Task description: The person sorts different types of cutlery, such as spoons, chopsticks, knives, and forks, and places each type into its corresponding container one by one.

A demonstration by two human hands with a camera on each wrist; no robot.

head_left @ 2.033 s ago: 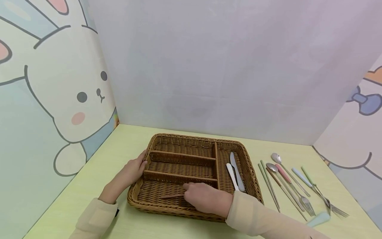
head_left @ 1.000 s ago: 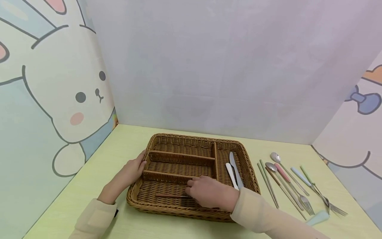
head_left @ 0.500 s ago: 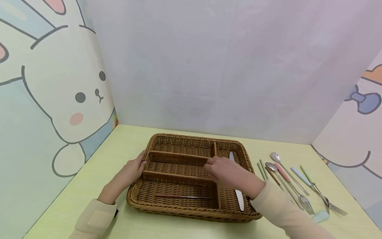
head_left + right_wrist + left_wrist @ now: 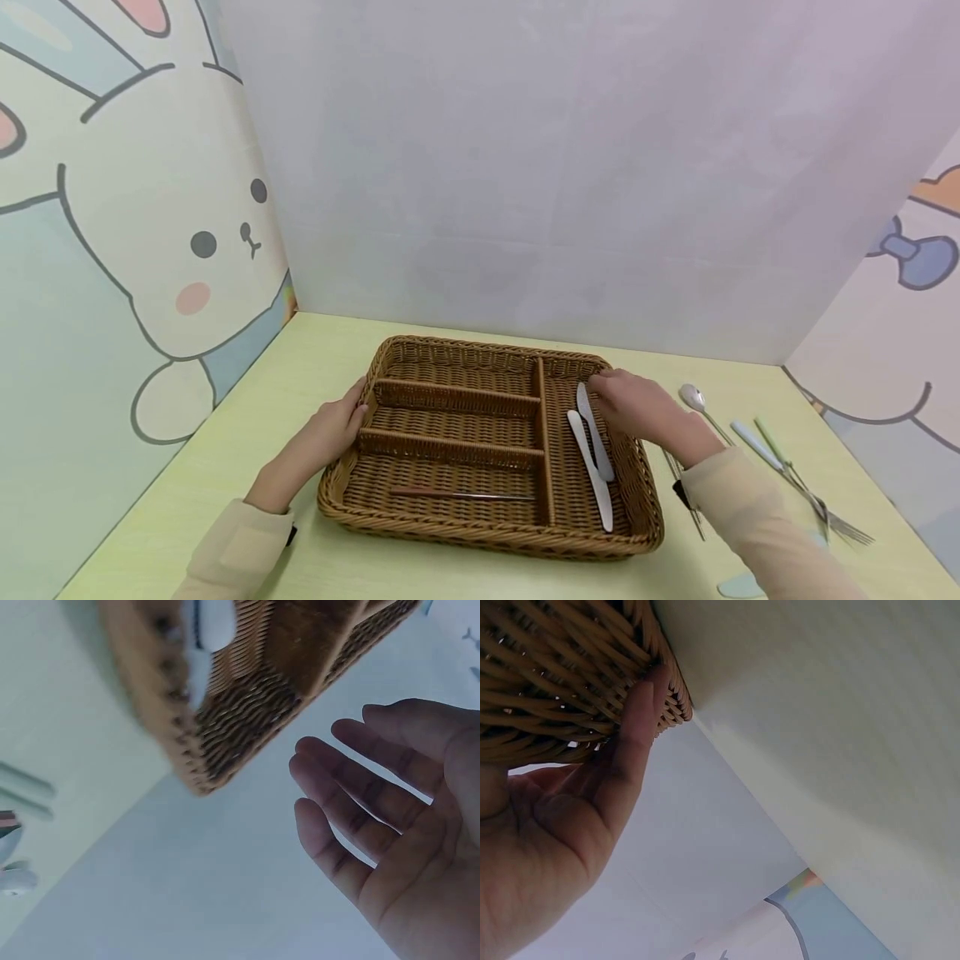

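Right hand (image 4: 637, 404): moved outward above your wicker tray (image 4: 450, 527), fingers parted, empty.
Left hand (image 4: 333, 429): straight-fingered against it.
Sorting: seemingly midway; next likely needs the spoon (image 4: 692, 394).

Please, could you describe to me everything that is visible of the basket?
The basket is brown, shallow and roughly rectangular, woven from what looks like wicker or similar plastic, with a braided rim. Inner dividers make four compartments: three lying crosswise at left, one running front to back at right. It rests upright on the pale table. Two knives lie in the right compartment, a thin brown-and-silver stick in the front left one. The left hand touches its left side.
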